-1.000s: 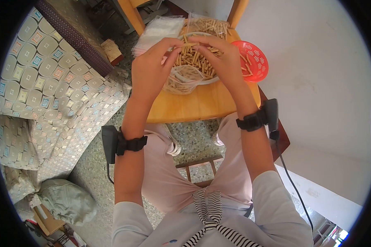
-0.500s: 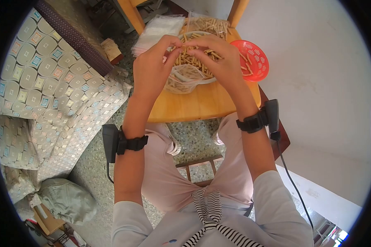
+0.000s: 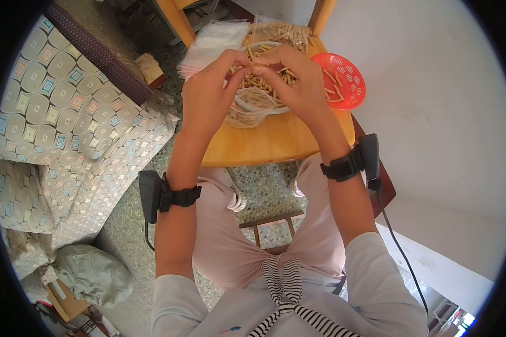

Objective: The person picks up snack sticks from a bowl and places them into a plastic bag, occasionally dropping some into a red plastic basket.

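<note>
My left hand (image 3: pixel 211 92) and my right hand (image 3: pixel 302 84) meet fingertip to fingertip over a white bowl (image 3: pixel 281 110) filled with short tan stick pieces (image 3: pixel 257 82). Thumb and fingers of both hands are pinched together; whatever sits between them is too small and covered to make out. Against the near side of the bowl rests a clear plastic bag (image 3: pixel 246 115) with its mouth open. To the right of my right hand is a red perforated plastic basket (image 3: pixel 354 84) holding several of the sticks.
Everything stands on a wooden chair seat (image 3: pixel 264 147). Behind the bowl lies a clear bag of sticks (image 3: pixel 284 33), and left of it a stack of flat plastic bags (image 3: pixel 216 44). Patterned cloth (image 3: pixel 67 129) hangs at left; a white wall (image 3: pixel 433 112) rises at right.
Both hands have shifted very slightly, and the fingertips remain pinched together over the bowl. The view has moved a little; the other objects look unchanged.
</note>
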Available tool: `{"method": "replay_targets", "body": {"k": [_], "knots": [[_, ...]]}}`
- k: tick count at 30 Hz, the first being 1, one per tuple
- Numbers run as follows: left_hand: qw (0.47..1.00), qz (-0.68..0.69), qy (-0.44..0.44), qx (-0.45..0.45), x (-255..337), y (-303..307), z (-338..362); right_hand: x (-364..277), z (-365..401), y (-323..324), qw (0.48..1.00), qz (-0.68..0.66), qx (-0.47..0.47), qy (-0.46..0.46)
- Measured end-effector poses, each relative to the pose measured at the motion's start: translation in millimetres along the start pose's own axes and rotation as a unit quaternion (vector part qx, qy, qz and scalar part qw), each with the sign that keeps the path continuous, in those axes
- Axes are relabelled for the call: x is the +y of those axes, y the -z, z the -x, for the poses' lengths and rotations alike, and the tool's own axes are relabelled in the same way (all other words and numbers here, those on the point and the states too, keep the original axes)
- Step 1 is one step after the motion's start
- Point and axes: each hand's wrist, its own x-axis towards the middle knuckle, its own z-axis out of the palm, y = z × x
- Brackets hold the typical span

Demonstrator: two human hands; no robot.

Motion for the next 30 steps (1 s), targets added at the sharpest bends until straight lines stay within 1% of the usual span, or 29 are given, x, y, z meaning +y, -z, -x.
{"method": "replay_targets", "body": {"k": [3,6,8,9,10,11,12,13,14,15,16,17,18,19,20,21,24,26,30], "knots": [[1.000,0.026,0.003,-0.007,7.8,1.7,-0.5,0.7,0.0,0.8,1.000,-0.008,-0.005,0.010],[1.000,0.030,-0.003,0.004,3.0,-0.6,-0.6,1.6,0.8,-0.7,1.000,-0.026,-0.005,0.000],[1.000,0.028,-0.004,-0.006,-1.2,3.3,-1.5,3.4,-0.4,1.4,0.996,-0.009,-0.033,-0.077],[0.999,0.026,-0.007,-0.017,-1.6,6.2,-2.4,5.8,-0.4,2.6,0.996,-0.008,-0.033,-0.077],[0.999,0.027,-0.007,-0.017,-1.6,9.9,-2.6,9.0,-0.6,3.5,0.992,-0.040,-0.024,-0.115],[0.999,0.022,-0.009,-0.041,-1.3,14.7,-2.1,11.9,-1.1,4.1,0.986,-0.071,-0.016,-0.152],[0.998,0.016,-0.010,-0.065,-0.2,18.5,-1.7,16.7,0.4,6.5,0.986,-0.071,-0.016,-0.152],[0.998,0.017,-0.010,-0.064,0.1,20.3,-1.5,21.7,2.7,10.4,0.976,0.015,-0.054,-0.211],[0.996,0.003,-0.044,-0.072,0.3,21.6,-1.2,26.6,5.0,13.6,0.954,0.101,-0.092,-0.268],[0.994,-0.011,-0.079,-0.080,0.2,22.3,-0.7,35.2,9.2,15.9,0.953,0.102,-0.092,-0.269],[0.994,-0.010,-0.079,-0.080,-1.3,22.0,0.6,42.9,12.8,17.5,0.951,0.181,-0.096,-0.231],[0.989,-0.040,-0.096,-0.101,-3.9,21.0,2.5,50.2,17.0,18.2,0.941,0.260,-0.099,-0.191],[0.984,-0.071,-0.113,-0.122,-5.9,20.3,4.0,50.0,18.2,17.3,0.941,0.260,-0.100,-0.191],[0.984,-0.071,-0.113,-0.122,-7.9,19.9,5.2,49.2,20.3,15.6,0.918,0.308,-0.124,-0.219],[0.979,-0.076,-0.126,-0.140,-9.6,19.2,5.9,48.8,22.7,13.7,0.890,0.354,-0.147,-0.246],[0.974,-0.080,-0.140,-0.157,-9.8,18.8,6.0,48.6,24.6,10.0,0.890,0.354,-0.148,-0.246],[0.972,-0.079,-0.145,-0.166,-8.2,19.0,6.1,51.5,29.2,-3.8,0.873,0.397,-0.168,-0.229],[0.972,-0.071,-0.145,-0.169,-9.0,18.8,5.2,57.2,31.2,-10.7,0.862,0.447,-0.159,-0.180],[0.973,-0.051,-0.147,-0.169,-11.7,17.4,5.9,60.4,34.7,-16.3,0.856,0.457,-0.178,-0.164]]}}
